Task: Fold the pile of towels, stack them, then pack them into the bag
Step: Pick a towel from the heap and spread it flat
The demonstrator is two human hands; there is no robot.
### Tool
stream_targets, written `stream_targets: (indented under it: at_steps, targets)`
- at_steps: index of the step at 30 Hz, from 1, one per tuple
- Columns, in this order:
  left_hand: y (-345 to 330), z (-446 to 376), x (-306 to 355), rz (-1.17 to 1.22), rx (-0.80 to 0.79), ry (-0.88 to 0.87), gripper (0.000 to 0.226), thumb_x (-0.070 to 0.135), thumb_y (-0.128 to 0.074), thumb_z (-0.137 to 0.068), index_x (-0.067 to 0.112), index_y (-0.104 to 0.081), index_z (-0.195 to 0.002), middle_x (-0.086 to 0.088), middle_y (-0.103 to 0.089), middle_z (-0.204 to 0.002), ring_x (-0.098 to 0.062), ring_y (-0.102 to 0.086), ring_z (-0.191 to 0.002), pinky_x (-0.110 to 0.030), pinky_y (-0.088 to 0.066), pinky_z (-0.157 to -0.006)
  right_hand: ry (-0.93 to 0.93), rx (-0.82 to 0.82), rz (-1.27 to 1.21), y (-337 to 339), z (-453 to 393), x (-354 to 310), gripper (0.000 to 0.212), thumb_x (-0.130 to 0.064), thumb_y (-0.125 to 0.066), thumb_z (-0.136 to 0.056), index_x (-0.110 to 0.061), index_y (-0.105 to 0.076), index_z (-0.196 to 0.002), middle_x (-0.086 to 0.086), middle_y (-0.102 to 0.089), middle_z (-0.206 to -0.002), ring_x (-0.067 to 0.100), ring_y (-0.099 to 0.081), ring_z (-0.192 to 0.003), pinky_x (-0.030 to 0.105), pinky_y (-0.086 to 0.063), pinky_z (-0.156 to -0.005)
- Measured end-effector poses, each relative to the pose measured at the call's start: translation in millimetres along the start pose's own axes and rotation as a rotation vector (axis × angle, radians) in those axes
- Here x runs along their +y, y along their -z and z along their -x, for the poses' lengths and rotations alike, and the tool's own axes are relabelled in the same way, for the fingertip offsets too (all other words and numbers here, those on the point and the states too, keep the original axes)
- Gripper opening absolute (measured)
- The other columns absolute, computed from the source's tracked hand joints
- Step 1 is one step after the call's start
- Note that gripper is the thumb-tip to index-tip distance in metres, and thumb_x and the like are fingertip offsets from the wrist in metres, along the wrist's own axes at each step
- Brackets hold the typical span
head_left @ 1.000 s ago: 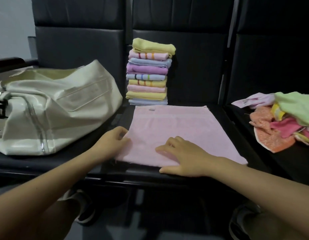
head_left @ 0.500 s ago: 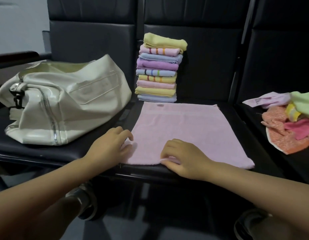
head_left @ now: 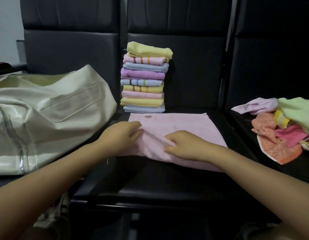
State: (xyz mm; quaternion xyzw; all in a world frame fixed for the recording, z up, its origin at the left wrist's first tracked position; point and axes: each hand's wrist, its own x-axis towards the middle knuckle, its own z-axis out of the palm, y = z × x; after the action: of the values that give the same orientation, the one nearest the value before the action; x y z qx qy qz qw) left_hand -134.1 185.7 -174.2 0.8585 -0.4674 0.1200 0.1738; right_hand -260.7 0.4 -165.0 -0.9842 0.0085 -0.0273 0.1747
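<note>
A pale pink towel (head_left: 188, 129) lies on the middle black seat (head_left: 150, 181). My left hand (head_left: 121, 135) pinches its near left corner and has lifted it off the seat. My right hand (head_left: 183, 144) grips the near edge a little to the right, fingers curled into the cloth. The fabric between both hands is bunched and raised. Behind the towel a tall stack of several folded towels (head_left: 145, 78) leans against the seat back. A cream bag (head_left: 46, 115) lies on the left seat.
A loose pile of unfolded towels (head_left: 285, 129), orange, pink, green and lilac, sits on the right seat. Black seat backs (head_left: 185, 32) close off the far side. The seat's front edge runs below my forearms.
Both hands closed on the pink towel's near edge and carried it up and away from me. The flat edge is now lifted and bunched. The camera has come closer.
</note>
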Motion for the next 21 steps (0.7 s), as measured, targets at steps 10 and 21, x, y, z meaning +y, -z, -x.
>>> stream_targets:
  at_steps: [10,21]
  targets:
    - [-8.5,-54.6,-27.2,-0.025,0.085,0.169,0.030,0.037,-0.047,-0.099,0.016,-0.058,-0.081,0.002,-0.061,-0.079,-0.022,-0.052,-0.078,-0.034,-0.035,-0.064,-0.336,0.230,-0.132,38.6,4.4,114.6,0.030,-0.011,-0.052,-0.090,-0.004,-0.046,-0.061,0.003,-0.041,-0.061,0.014,-0.038,-0.062,0.031,-0.030,-0.057]
    - [-12.8,-33.1,-13.3,0.623,0.058,0.445,0.028,0.026,-0.043,-0.103,0.009,-0.066,-0.101,0.004,-0.062,-0.091,-0.013,-0.053,-0.089,-0.028,-0.039,-0.075,-0.384,0.396,-0.970,34.2,39.5,136.7,0.017,-0.013,-0.058,-0.094,0.003,-0.066,-0.095,0.006,-0.067,-0.082,0.013,-0.061,-0.074,0.019,-0.048,-0.063]
